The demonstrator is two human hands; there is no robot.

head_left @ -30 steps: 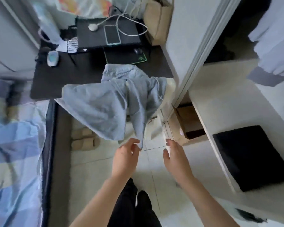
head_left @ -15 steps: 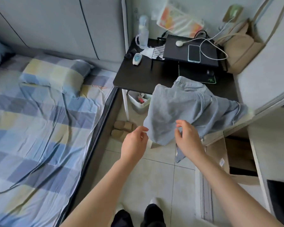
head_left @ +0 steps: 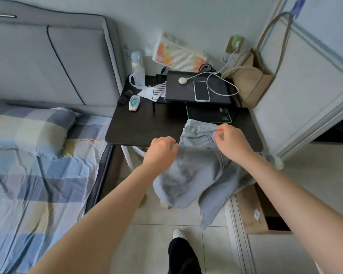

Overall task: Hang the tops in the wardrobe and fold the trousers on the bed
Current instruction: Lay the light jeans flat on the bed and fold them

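The light-blue jeans (head_left: 194, 171) drape over the black desk's (head_left: 147, 131) front edge, their legs partly hidden. The right hand (head_left: 233, 144) pinches the waistband; the left hand (head_left: 160, 152) grips the fabric's left side.

Nothing can be read for certain: the pillowcase (head_left: 28, 131) carries a short line of orange lettering along its hem nearest the black desk (head_left: 143, 127), too blurred to make out, and a small white label (head_left: 256, 213) on the cardboard box (head_left: 249, 206) below the desk is too small
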